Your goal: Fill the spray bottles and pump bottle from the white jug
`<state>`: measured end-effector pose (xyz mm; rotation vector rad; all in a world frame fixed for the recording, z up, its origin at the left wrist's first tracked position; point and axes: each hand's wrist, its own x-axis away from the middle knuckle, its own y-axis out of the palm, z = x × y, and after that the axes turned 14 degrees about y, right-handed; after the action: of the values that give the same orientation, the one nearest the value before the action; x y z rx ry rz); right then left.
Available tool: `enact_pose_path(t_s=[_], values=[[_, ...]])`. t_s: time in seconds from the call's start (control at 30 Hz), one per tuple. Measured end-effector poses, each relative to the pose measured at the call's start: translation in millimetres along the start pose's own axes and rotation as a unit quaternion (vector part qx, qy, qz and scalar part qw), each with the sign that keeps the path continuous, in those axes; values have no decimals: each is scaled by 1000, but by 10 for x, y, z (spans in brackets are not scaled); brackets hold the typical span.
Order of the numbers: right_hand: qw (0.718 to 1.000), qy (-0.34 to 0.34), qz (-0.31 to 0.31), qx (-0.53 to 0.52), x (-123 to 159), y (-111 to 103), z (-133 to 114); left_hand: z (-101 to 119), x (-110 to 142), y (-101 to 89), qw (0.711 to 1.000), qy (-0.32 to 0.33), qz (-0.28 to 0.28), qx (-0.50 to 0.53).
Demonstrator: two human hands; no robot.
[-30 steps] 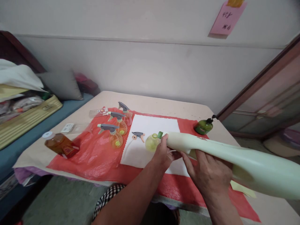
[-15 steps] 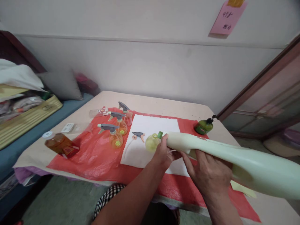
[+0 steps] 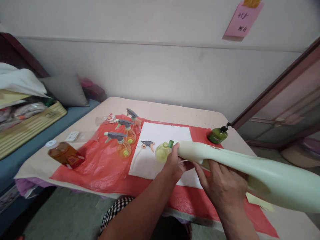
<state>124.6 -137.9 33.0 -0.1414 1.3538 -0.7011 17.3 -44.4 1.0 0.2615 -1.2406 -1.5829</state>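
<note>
We held a long pale-green plastic vessel (image 3: 272, 170) slanting over the table: our left hand (image 3: 173, 165) gripped its narrow end, thumb on top, and our right hand (image 3: 226, 183) curled around its middle, fingertips hidden. Its dark-green tip (image 3: 171, 143) was at or just beside the mouth of a round translucent yellow-green bottle (image 3: 161, 152) on the white sheet (image 3: 163, 131); contact we could not tell. Three clear round bottles (image 3: 124, 150) already wore grey spray heads; this one did not, and a loose grey-and-orange spray head (image 3: 148, 144) lay near it.
</note>
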Motion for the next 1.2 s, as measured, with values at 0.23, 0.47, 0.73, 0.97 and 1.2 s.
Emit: enact_pose_path(t_s=[0.23,0.47,0.73,0.97,1.2], values=[[1000,1,1,-5,-2,-11,-9,-7,-1,-9,1000,0,-4,-3],[1000,-4,6,-3,-11,-4,-8,2,4,8,1000,-6,9,-1],[1000,2,-1,-3,2,-4,-2,-3,-6,1,1000,-2,-2,5],[1000,1,9,-2,-22,-16,-20,-1,-11,-6,1000,-3,-4,5],[1000,-3,11,0,-9,-2,-10,8,7,7,1000,-1,3,5]])
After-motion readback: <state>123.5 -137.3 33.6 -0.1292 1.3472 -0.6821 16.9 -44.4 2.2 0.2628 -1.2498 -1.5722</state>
